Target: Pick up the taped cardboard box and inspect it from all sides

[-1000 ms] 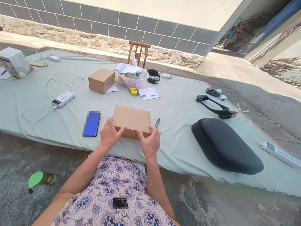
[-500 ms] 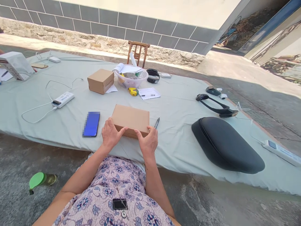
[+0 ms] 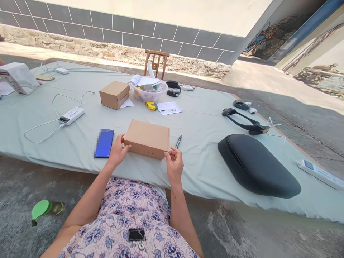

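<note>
A closed brown cardboard box [image 3: 147,138] lies flat on the cloth-covered table [image 3: 199,172] right in front of me. My left hand [image 3: 118,149] grips its left end, with the thumb at the front left corner. At the opposite end my right hand [image 3: 174,163] holds the front right corner between thumb and fingers. A dark pen [image 3: 178,142] lies just beyond my right hand. To the left of my left hand is a phone with a blue screen [image 3: 104,143].
Farther back are another cardboard box [image 3: 114,94], a plastic basket [image 3: 149,89], a yellow tape measure [image 3: 151,106] and paper [image 3: 169,108]. A black padded object [image 3: 259,165] and black headset [image 3: 244,121] lie right. A power strip [image 3: 71,116] with a cable is left.
Both hands have moved apart, from the box's front edge out to its two ends. More of the box's front face now shows.
</note>
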Demonstrator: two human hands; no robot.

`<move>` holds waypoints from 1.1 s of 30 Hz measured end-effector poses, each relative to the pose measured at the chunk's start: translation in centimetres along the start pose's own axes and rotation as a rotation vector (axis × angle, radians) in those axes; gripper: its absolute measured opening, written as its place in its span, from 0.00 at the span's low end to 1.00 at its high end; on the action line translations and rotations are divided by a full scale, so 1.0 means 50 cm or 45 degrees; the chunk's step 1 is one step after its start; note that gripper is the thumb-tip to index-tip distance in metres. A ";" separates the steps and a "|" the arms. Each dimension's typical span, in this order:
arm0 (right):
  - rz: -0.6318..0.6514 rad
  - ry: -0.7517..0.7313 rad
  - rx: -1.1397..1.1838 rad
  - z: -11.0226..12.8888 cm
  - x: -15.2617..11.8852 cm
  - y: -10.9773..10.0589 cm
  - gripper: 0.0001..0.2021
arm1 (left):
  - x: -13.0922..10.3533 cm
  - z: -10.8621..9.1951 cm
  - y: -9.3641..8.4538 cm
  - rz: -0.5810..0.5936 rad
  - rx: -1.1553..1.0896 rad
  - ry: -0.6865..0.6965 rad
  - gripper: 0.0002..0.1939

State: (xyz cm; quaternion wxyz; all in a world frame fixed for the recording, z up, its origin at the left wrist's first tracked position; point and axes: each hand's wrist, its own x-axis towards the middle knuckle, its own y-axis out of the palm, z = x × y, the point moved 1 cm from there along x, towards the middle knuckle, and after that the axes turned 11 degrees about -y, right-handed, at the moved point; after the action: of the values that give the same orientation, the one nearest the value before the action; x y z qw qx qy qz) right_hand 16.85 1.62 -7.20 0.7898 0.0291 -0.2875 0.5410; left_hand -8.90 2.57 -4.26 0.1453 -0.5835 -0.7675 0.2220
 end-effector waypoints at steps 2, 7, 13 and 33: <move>0.096 0.048 -0.041 -0.015 -0.003 -0.005 0.20 | 0.002 0.004 -0.008 0.052 0.142 -0.058 0.17; 0.347 0.088 -0.352 -0.048 -0.012 0.004 0.10 | 0.005 0.008 -0.008 0.030 0.736 -0.134 0.08; 0.358 -0.008 -0.552 -0.063 -0.018 0.021 0.06 | 0.007 0.019 0.009 0.019 0.864 -0.116 0.09; -0.097 -0.026 -0.524 0.003 -0.024 0.039 0.38 | -0.035 -0.011 0.061 -0.382 0.405 0.040 0.26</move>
State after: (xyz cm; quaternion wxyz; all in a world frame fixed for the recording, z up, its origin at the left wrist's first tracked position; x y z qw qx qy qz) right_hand 14.77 1.37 -8.17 0.7960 -0.1166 -0.3986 0.4403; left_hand -5.61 1.66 -5.26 0.2788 -0.4359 -0.7986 0.3073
